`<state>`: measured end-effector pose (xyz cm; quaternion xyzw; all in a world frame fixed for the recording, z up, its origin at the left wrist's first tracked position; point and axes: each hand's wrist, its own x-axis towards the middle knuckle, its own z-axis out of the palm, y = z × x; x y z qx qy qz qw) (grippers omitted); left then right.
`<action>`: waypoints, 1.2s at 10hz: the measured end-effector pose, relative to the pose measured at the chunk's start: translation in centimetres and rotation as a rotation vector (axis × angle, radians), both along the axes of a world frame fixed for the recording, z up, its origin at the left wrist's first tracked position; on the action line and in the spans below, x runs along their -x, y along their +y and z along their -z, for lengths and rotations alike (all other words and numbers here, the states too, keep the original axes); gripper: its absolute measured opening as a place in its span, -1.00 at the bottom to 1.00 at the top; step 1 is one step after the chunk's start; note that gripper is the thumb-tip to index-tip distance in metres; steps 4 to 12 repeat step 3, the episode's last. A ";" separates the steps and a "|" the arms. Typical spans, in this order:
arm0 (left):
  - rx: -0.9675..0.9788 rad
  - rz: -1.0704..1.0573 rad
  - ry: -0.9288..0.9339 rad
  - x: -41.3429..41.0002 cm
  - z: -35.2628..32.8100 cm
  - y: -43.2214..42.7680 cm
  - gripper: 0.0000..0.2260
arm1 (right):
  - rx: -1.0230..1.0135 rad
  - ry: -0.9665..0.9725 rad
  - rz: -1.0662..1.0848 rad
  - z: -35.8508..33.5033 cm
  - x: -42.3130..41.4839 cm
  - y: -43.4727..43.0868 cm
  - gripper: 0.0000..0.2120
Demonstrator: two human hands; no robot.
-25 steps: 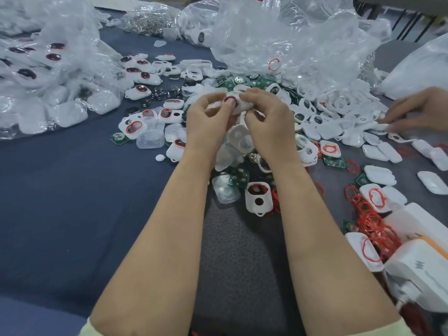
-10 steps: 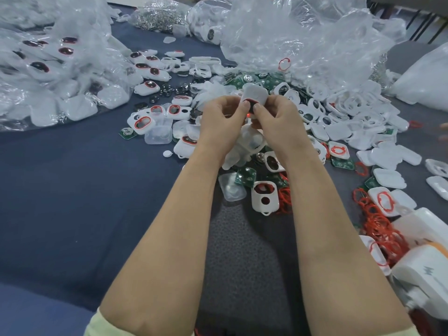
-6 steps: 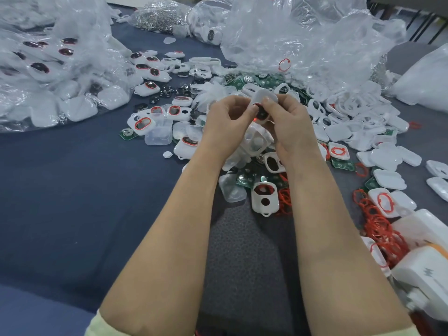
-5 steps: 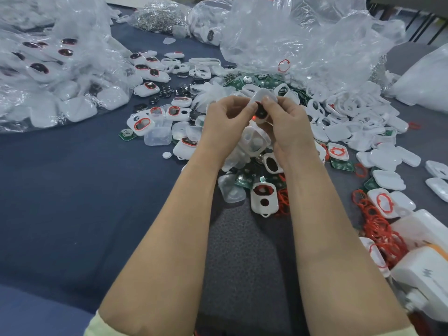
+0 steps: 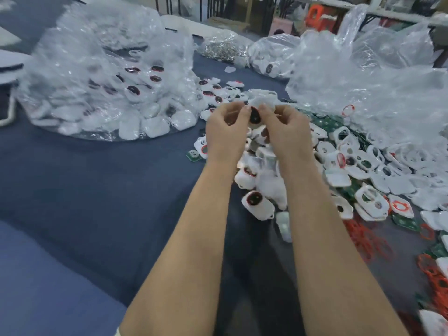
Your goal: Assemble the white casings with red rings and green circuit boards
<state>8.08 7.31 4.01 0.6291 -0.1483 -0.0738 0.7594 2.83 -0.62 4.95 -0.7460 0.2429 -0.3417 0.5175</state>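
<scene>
at the centre of the frame my left hand and right hand both pinch one white casing between the fingertips, its dark oval opening facing me, lifted above the blue counter. loose casings lie heaped at the right, green circuit boards among them, red rings at lower right. a clear bag of casings sits upper left.

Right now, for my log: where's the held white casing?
Head view, centre: white plastic casing pinched between left hand and right hand, over the parts pile.
</scene>
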 end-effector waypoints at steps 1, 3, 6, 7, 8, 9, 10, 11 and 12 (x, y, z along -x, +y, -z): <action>0.107 -0.223 0.081 -5.1 -1.4 3.9 -0.90 | -0.073 -0.034 -0.108 -1.3 -7.0 4.4 -0.87; 0.119 -0.461 0.157 -13.6 -2.3 10.2 -0.78 | -0.290 0.073 -0.246 -1.8 -19.3 9.9 -0.78; 0.119 -0.461 0.157 -13.6 -2.3 10.2 -0.78 | -0.290 0.073 -0.246 -1.8 -19.3 9.9 -0.78; 0.119 -0.461 0.157 -13.6 -2.3 10.2 -0.78 | -0.290 0.073 -0.246 -1.8 -19.3 9.9 -0.78; 0.119 -0.461 0.157 -13.6 -2.3 10.2 -0.78 | -0.290 0.073 -0.246 -1.8 -19.3 9.9 -0.78; 0.119 -0.461 0.157 -13.6 -2.3 10.2 -0.78 | -0.290 0.073 -0.246 -1.8 -19.3 9.9 -0.78; 0.119 -0.461 0.157 -13.6 -2.3 10.2 -0.78 | -0.290 0.073 -0.246 -1.8 -19.3 9.9 -0.78; 0.119 -0.461 0.157 -13.6 -2.3 10.2 -0.78 | -0.290 0.073 -0.246 -1.8 -19.3 9.9 -0.78; 0.119 -0.461 0.157 -13.6 -2.3 10.2 -0.78 | -0.290 0.073 -0.246 -1.8 -19.3 9.9 -0.78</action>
